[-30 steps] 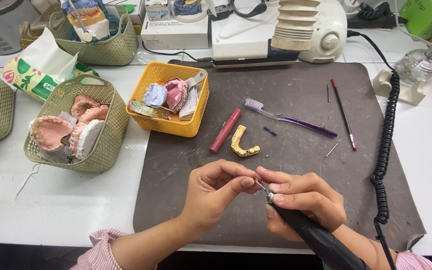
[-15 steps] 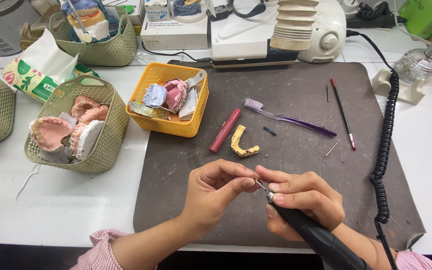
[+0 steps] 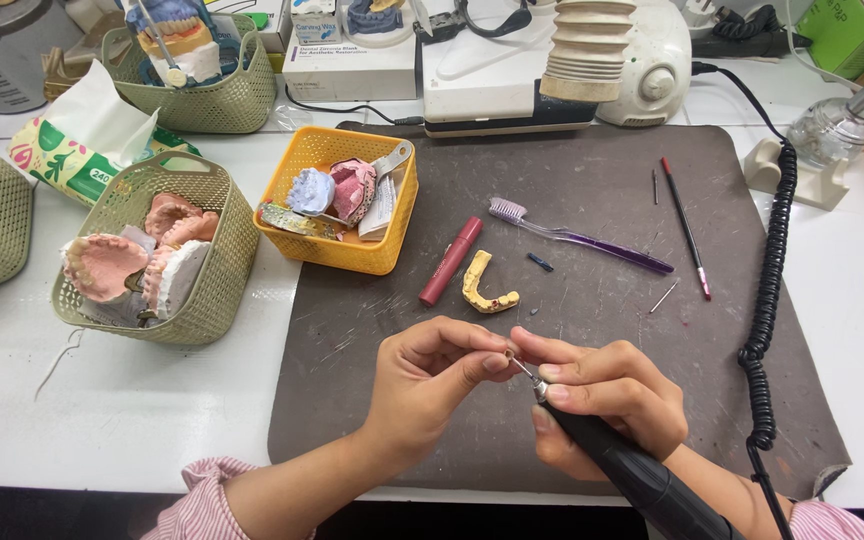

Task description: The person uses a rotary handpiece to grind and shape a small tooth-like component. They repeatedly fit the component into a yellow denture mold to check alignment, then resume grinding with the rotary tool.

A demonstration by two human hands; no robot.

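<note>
My left hand pinches a tiny bur bit between thumb and fingertips, over the near part of a dark grey work mat. My right hand grips a black rotary handpiece, whose metal tip points at the small bit and meets it. Both hands touch at the fingertips. A yellow dental arch piece lies on the mat just beyond the hands, next to a red stick.
A purple toothbrush, a thin red-tipped pencil and small pins lie on the mat. A yellow basket and green baskets of dental casts stand left. A black coiled cord runs down the right. Machines line the back.
</note>
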